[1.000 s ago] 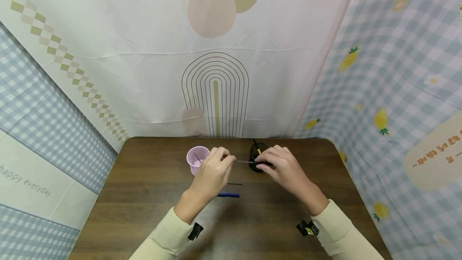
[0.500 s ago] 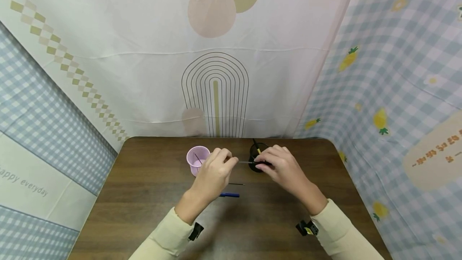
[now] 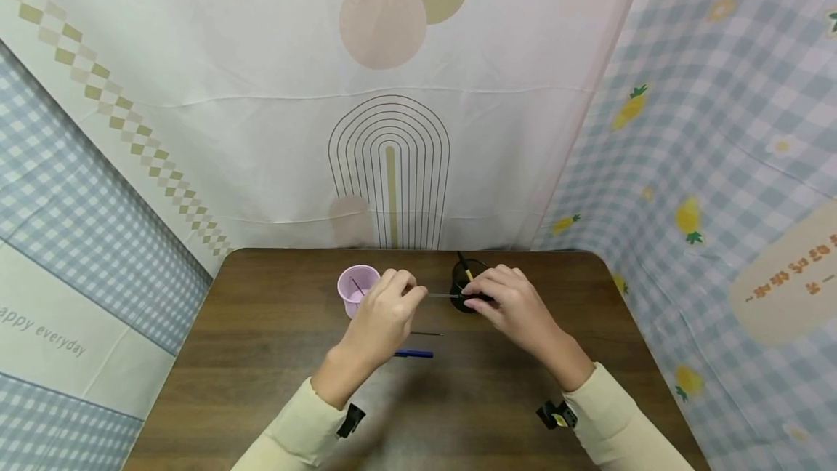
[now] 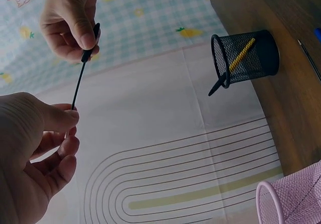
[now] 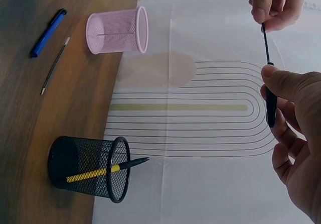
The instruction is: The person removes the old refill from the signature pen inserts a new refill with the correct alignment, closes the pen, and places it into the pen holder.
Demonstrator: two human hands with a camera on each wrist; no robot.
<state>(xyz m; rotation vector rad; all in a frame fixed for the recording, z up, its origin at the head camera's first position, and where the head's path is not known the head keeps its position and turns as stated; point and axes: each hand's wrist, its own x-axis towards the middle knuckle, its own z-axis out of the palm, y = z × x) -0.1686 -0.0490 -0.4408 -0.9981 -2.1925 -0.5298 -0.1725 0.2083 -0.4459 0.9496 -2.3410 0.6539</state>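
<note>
In front of me at the back of the table, my left hand [image 3: 389,311] pinches one end of a thin dark pen refill [image 5: 266,45] between thumb and fingers. The refill's other end runs into a slim black pen barrel [image 5: 271,103], which my right hand [image 3: 513,304] grips with thumb and fingers. Refill and barrel form one line between the hands, raised above the table. Behind the right hand stands a black mesh pen holder [image 5: 90,149] with a yellow and black pen [image 5: 93,175] leaning in it.
A pink mesh pen holder [image 3: 349,286] stands behind the left hand, with a thin dark stick inside. On the brown table [image 3: 484,413] lie a loose pen refill [image 5: 54,66] and a blue pen [image 5: 47,33], partly hidden by the left hand in the head view. Patterned cloth hangs behind.
My left hand has shifted slightly right, then back left, still pinching the refill. The right hand and the barrel stay nearly in place.
</note>
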